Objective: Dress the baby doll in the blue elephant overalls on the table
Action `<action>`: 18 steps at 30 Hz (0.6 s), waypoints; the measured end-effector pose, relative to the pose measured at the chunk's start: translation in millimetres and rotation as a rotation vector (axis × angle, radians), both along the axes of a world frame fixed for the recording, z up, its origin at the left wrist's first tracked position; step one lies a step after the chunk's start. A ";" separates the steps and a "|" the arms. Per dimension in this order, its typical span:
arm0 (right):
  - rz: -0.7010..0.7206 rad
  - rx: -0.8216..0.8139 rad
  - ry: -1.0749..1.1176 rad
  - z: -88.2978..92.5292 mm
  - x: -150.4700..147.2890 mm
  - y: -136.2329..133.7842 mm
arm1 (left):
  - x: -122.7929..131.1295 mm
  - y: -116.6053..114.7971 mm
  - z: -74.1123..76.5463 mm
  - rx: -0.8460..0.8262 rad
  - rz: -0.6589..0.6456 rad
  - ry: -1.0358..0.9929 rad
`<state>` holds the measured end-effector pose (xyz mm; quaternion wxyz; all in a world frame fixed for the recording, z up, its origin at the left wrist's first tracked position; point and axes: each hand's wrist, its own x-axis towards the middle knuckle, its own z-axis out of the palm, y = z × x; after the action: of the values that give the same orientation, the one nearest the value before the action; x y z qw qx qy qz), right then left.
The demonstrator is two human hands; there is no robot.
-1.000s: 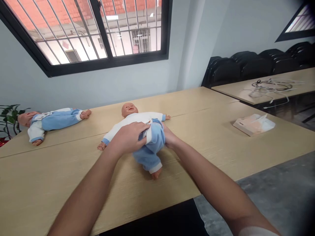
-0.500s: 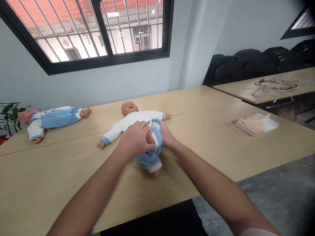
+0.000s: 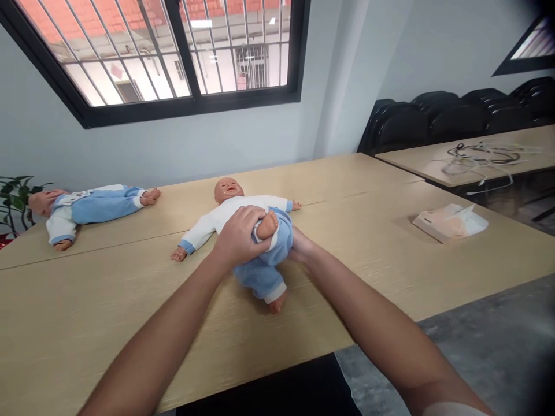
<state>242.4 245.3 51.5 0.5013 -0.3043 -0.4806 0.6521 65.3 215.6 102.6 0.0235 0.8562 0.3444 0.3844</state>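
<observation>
A baby doll (image 3: 229, 211) in a white top lies on its back on the table, its head away from me. Its light blue trousers (image 3: 260, 277) have white cuffs. One leg is bent up, so its bare foot (image 3: 267, 226) pokes out of the cuff between my hands; the other leg lies towards me. My left hand (image 3: 243, 237) is closed on the raised trouser leg near the cuff, thumb below the foot. My right hand (image 3: 302, 245) grips the same leg from the right, its fingers mostly hidden behind the blue cloth.
A second doll (image 3: 104, 205) in blue and white lies at the far left, near a plant (image 3: 17, 199). On the right of the wooden table (image 3: 355, 231) is a tissue pack (image 3: 448, 222). Cables (image 3: 485, 156) lie on another table before stacked black chairs (image 3: 399, 124).
The doll's foot now shows more fully out of the cuff. My right hand has shifted slightly down and right behind the trouser leg, and the cloth lies smoother over the raised leg.
</observation>
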 end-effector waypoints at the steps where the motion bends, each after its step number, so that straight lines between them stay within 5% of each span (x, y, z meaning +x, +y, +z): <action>1: 0.059 -0.039 -0.023 0.5 8.4 3.7 | 0.1 0.3 0.1 0.029 0.023 -0.044; 9: 0.418 -0.103 -0.005 13.9 86.7 21.0 | 0.5 -5.3 16.5 -0.073 0.103 -0.270; 13: 0.541 -0.022 -0.058 13.0 85.6 16.5 | 1.8 -9.7 22.2 -0.162 0.109 -0.298; 18: 0.481 -0.035 0.010 0.8 76.8 21.0 | 0.6 -9.3 24.7 -0.159 0.125 -0.317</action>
<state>319.1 266.3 52.2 0.3286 -0.1865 -0.5255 0.7623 65.9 206.2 127.3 0.1211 0.7573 0.4184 0.4866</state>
